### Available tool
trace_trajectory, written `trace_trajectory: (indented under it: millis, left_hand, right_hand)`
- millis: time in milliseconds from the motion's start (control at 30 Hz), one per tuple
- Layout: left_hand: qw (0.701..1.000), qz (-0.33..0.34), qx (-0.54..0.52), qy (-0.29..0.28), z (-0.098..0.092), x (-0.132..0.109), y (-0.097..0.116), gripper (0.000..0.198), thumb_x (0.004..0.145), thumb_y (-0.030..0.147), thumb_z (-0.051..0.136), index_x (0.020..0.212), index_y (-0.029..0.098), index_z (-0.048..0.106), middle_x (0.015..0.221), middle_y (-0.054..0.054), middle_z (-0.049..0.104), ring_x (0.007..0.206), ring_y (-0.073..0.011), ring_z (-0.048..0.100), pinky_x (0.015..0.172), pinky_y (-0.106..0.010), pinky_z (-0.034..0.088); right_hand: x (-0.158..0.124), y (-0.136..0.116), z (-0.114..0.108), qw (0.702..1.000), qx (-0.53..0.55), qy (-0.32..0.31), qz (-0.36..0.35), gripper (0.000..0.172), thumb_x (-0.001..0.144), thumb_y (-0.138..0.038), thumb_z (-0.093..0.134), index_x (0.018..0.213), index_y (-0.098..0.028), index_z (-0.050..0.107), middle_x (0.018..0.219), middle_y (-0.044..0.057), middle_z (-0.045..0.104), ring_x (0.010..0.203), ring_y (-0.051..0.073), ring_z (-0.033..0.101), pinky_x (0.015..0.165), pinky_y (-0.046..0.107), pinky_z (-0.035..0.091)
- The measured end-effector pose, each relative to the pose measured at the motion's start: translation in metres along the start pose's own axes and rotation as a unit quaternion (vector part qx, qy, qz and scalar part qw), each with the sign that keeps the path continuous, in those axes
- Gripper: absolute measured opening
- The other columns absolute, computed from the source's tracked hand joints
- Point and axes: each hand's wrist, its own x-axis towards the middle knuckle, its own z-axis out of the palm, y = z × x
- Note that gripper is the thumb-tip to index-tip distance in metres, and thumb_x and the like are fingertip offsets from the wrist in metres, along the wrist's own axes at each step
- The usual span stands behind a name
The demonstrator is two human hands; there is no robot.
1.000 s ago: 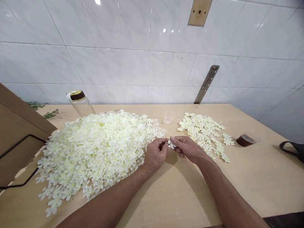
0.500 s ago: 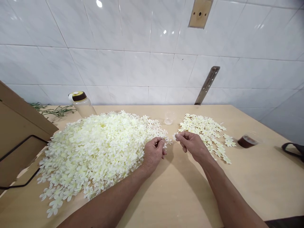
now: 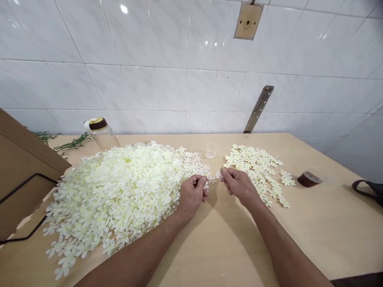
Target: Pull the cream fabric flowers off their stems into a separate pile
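A big heap of cream-white fabric flowers [image 3: 119, 187] covers the left half of the wooden table [image 3: 227, 243]. A smaller, flatter spread of the same flowers [image 3: 257, 167] lies to the right. My left hand [image 3: 192, 194] rests at the right edge of the big heap, fingers curled with thumb against fingertips on a flower there. My right hand [image 3: 237, 184] hovers just left of the small spread, fingers pinched on a small white flower [image 3: 218, 174].
A clear bottle with a brown and yellow cap [image 3: 100, 131] stands at the back left beside green stems [image 3: 70, 142]. A small clear cup [image 3: 211, 150] sits between the piles. A dark lidded tub [image 3: 308, 178], a black strap [image 3: 368, 190] and a cardboard box [image 3: 20, 171] are also there.
My hands were together on one flower a second ago. They have separated: the right hand has carried the flower a little right, the left has gone back to the heap's edge.
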Motion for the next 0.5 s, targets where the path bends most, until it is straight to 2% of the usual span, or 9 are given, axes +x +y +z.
trace_trajectory:
  millis: [200, 333, 500]
  left_hand:
    - [1.000, 0.005, 0.002, 0.002, -0.0005, 0.0004, -0.0019, 0.028, 0.082, 0.043, 0.061, 0.074, 0.017, 0.059, 0.045, 0.005, 0.053, 0.034, -0.0073, 0.044, 0.036, -0.018, 0.037]
    - [1.000, 0.008, 0.005, -0.001, -0.0006, 0.0008, -0.0036, 0.030, 0.082, 0.044, 0.061, 0.073, 0.017, 0.058, 0.046, 0.005, 0.053, 0.035, -0.0072, 0.044, 0.037, -0.018, 0.038]
    - [1.000, 0.011, 0.005, -0.003, -0.0010, 0.0010, -0.0047, 0.029, 0.083, 0.044, 0.061, 0.075, 0.016, 0.060, 0.046, 0.005, 0.053, 0.034, -0.0073, 0.044, 0.036, -0.018, 0.037]
  right_hand:
    - [-0.0008, -0.0009, -0.0031, 0.999, -0.037, 0.010, -0.026, 0.050, 0.082, -0.065, 0.057, 0.059, -0.020, 0.053, 0.044, -0.004, 0.041, 0.039, 0.012, 0.042, 0.044, 0.026, 0.033]
    - [-0.0003, -0.0010, -0.0036, 1.000, -0.022, 0.017, -0.015, 0.043, 0.077, -0.062, 0.064, 0.071, -0.020, 0.065, 0.048, -0.004, 0.044, 0.040, 0.012, 0.041, 0.043, 0.026, 0.033]
    - [-0.0012, -0.0039, -0.0026, 0.999, -0.015, 0.028, -0.010, 0.043, 0.078, -0.061, 0.064, 0.070, -0.019, 0.064, 0.047, -0.004, 0.043, 0.040, 0.011, 0.040, 0.042, 0.026, 0.032]
